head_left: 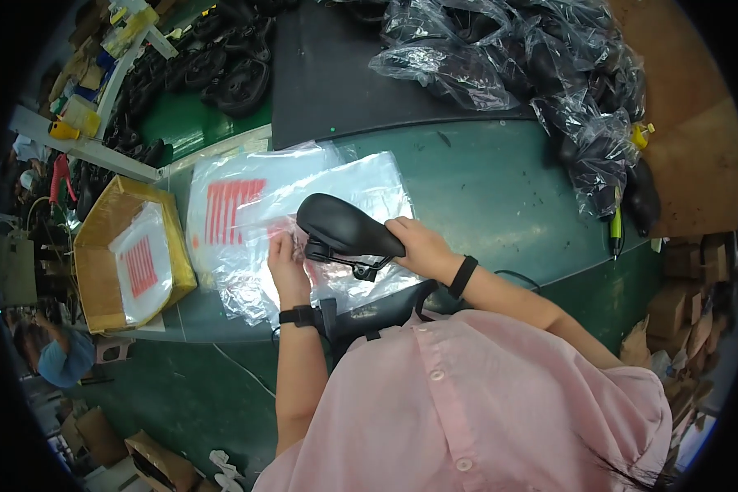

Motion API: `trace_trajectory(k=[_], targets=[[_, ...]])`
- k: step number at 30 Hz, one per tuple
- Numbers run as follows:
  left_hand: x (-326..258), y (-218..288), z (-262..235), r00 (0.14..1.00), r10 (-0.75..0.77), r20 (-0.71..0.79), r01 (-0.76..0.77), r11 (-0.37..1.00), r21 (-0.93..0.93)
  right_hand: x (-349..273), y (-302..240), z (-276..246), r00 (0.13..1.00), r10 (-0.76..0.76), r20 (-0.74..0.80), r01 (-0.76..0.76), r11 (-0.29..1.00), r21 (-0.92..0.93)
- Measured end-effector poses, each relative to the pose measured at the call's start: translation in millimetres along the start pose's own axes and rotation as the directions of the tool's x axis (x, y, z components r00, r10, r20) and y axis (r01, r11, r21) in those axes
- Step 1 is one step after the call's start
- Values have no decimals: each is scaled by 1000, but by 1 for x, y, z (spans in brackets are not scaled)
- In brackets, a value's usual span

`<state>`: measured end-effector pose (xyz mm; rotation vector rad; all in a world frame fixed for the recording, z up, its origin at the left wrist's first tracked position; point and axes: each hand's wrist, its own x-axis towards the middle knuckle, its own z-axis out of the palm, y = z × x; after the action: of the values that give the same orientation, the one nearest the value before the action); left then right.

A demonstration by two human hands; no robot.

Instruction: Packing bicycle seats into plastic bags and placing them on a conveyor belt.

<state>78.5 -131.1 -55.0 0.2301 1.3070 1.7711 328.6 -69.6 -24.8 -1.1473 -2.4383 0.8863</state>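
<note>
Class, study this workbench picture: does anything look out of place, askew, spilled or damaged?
Nothing looks spilled or broken. The right hand holds a black saddle above a loose stack of clear bags, which the left hand touches. The bagged saddles are heaped untidily.

Armrest pad [346,227]: held above the stack of plastic bags [246,205], between the left hand [287,266] and the right hand [410,244].
Bag stack: laid on the table [484,189], before the mat [328,74].
Cardboard box [98,271]: placed left of the stack, one bag inside.
Bagged parts [549,66]: piled behind, to the right.
Unbagged parts [221,66]: heaped behind, to the left.
</note>
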Motion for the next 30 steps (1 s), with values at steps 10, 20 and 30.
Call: trace_trajectory(k=[10, 20, 30], targets=[[-54, 69, 64, 788, 114, 605, -338, 902, 271, -4, -6, -26, 976, 15, 216, 39, 969, -242], [-67, 113, 104, 805, -165, 570, -320, 688, 652, 19, -21, -52, 943, -139, 304, 208, 956, -207], [-11, 66, -5, 996, 14, 86, -40, 950, 310, -18, 13, -85, 982, 175, 74, -178, 712, 679]])
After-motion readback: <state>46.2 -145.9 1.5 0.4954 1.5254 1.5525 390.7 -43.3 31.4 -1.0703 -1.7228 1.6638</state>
